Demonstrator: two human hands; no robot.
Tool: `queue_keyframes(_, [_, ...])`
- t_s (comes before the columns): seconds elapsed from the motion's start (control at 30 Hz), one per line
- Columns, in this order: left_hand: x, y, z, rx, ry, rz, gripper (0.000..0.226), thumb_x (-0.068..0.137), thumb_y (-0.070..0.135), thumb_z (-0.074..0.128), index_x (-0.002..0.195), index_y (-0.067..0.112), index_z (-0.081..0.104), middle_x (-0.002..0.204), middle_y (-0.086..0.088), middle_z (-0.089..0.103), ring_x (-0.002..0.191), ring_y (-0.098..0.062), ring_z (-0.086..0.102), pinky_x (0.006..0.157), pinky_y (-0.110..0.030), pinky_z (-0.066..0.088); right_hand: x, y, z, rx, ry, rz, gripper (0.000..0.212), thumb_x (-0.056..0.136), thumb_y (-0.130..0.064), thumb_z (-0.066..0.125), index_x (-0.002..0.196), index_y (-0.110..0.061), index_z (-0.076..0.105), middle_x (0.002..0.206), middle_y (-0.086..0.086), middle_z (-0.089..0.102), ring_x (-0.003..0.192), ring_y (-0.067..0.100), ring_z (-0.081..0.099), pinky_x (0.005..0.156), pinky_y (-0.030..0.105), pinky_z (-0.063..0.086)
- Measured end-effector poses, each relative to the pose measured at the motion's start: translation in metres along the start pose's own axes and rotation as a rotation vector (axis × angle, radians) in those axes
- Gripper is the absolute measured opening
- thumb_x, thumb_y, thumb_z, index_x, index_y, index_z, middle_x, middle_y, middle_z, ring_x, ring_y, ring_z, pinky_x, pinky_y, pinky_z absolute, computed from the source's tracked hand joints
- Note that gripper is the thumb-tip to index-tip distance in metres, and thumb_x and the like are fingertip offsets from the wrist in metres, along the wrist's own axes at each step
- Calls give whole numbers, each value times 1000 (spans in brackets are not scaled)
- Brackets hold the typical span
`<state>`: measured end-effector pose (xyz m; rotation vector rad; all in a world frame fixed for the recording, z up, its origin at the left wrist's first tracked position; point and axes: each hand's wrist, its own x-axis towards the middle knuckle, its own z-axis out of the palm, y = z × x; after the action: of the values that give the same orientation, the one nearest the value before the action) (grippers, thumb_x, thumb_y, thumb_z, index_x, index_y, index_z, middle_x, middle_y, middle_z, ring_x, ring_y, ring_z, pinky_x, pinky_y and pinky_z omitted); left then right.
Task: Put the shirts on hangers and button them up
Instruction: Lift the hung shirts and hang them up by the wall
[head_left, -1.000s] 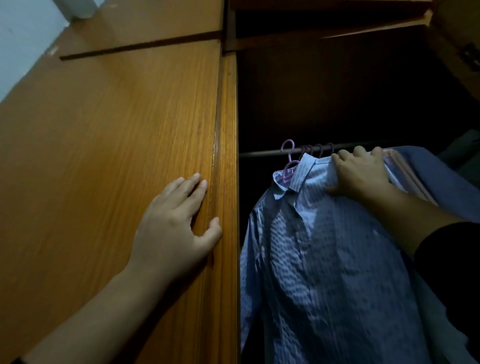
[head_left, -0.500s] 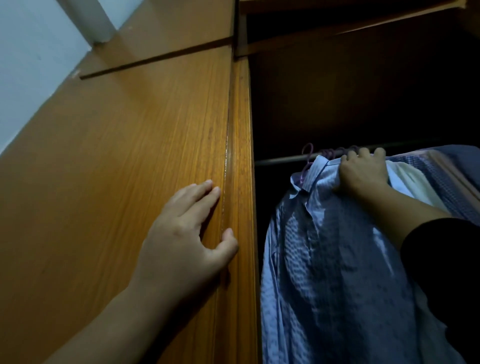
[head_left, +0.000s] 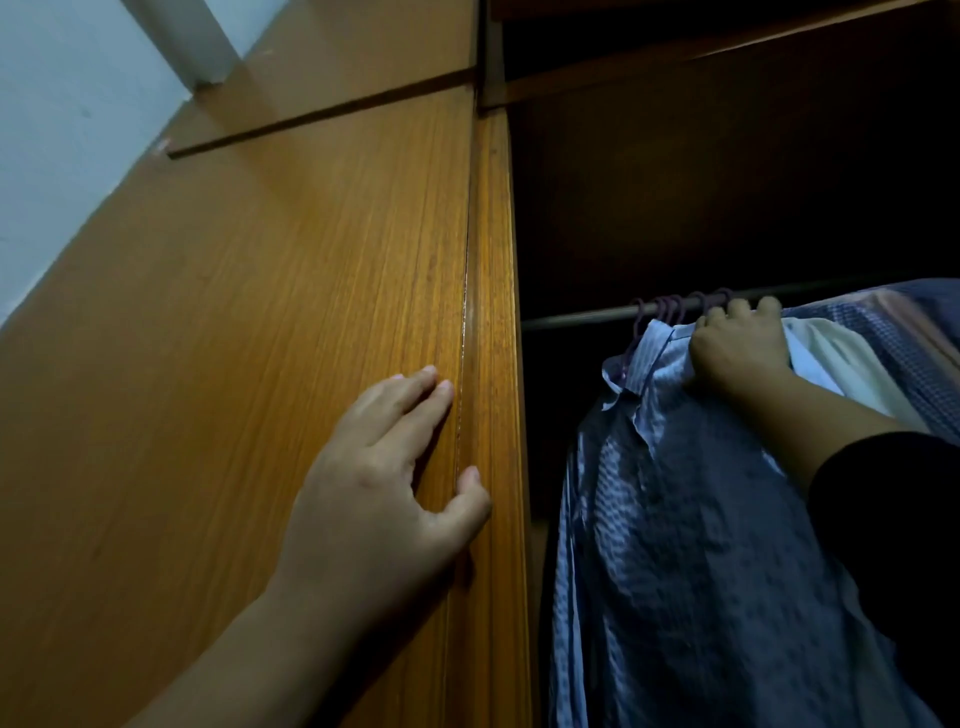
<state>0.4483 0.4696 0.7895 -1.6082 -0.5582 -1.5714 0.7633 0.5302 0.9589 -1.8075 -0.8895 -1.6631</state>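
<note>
Two hands in view, both raised. Left hand (head_left: 379, 483) at 7 o'clock, lying flat on the wooden wardrobe door (head_left: 234, 364), fingers straight and together, thumb spread onto the door's edge strip; holds nothing. Right hand (head_left: 740, 353) at 2 o'clock, fingers curled over the top of a blue striped shirt (head_left: 685, 545) at its collar and shoulder, gripping the cloth just under the rail (head_left: 576, 316). Shirt hangs inside the dark wardrobe at 4 o'clock, on a purple hanger (head_left: 641, 319) whose hook sits on the rail, beside more purple hooks. Whether its buttons are done up cannot be told. Other clothes (head_left: 852, 358), white and blue check, hang pressed behind the right hand at 3 o'clock. Black sleeve (head_left: 893, 499) covers the right forearm
</note>
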Motion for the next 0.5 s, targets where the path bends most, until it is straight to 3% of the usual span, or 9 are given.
queue_keyframes(0.27, [-1,-1,1,16,7,-1,69,78,52,43,135,13,52,136,14,39,131,-2,27,104,-19,18,-9,10,8,-37,31,-30,39,94,-27,38,129,-11,44,123,6,51,112,25,47,89,35,34])
queue_keyframes(0.5, [-4,0,0,-6,-10,-27,70,79,53,42,135,12,51,143,3,45,134,-9,29,107,-25,20,-41,25,4,-60,-60,-92,74,91,-48,47,147,-7,20,153,11,23,142,28,18,111,41,22])
